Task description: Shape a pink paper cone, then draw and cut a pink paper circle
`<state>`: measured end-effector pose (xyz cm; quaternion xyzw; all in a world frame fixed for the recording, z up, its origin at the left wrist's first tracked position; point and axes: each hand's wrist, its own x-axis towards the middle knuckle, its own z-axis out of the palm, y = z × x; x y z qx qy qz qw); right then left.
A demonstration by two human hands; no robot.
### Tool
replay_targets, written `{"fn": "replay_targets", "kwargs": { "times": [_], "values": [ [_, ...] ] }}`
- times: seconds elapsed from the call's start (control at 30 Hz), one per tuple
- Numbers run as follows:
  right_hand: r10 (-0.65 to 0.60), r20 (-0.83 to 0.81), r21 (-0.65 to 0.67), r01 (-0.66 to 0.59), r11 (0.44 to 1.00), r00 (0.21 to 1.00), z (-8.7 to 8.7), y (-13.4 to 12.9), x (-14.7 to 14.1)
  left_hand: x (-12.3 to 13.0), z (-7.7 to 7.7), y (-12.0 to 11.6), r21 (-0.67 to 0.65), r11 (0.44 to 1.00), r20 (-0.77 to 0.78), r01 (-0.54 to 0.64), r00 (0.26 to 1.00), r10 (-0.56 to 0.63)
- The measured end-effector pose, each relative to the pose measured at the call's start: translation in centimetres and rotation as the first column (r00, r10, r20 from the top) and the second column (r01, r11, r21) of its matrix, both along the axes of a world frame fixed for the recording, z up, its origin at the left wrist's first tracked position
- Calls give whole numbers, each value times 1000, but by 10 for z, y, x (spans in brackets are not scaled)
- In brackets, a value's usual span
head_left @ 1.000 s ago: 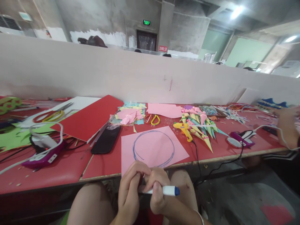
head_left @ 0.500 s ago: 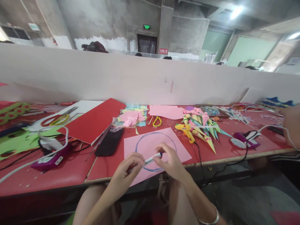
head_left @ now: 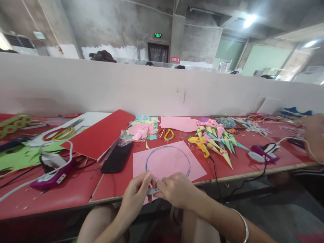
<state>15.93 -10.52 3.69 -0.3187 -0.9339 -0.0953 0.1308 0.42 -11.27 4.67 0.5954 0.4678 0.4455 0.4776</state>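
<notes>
A white marker (head_left: 153, 191) lies level between my two hands, above the near edge of a pink paper sheet (head_left: 139, 161). My left hand (head_left: 138, 190) is closed around one end of it, fingers curled. At the other end, my right hand (head_left: 174, 189) pinches it with bent fingers, which cover the tip and cap. On the sheet runs a large blue hand-drawn circle (head_left: 169, 146), its near part hidden behind my hands. The sheet's front edge hangs over the table's edge.
A black phone (head_left: 116, 157) and a red board (head_left: 101, 135) lie left. Yellow-handled scissors (head_left: 169, 134) are behind the sheet. A yellow glue gun (head_left: 201, 145) with a cord rests beside paper cones (head_left: 225, 148). Purple power strips (head_left: 54, 177) stand on both sides. Another person's arm (head_left: 315, 138) shows at right.
My right hand has moved left and down, closer to my left hand, and has turned over the marker's end. The blue end that showed is now covered.
</notes>
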Motion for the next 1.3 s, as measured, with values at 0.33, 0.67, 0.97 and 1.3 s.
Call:
{"fn": "replay_targets", "kwargs": {
  "times": [0.33,0.67,0.97,1.3],
  "values": [
    [-175,-92,-260,146,954,980,-4,10,3,-5,-13,29,80,986,-332,144,937,-110],
    [-270,-248,-343,176,923,931,-47,-9,15,-52,-22,116,489,867,-598,-101,684,417],
    [-314,-168,-261,265,928,934,-56,-8,14,-61,-37,126,519,854,-815,39,323,481],
    [-262,-221,-27,263,965,939,-84,-4,10,-50,-34,113,326,941,-934,95,185,305]
  ]
}}
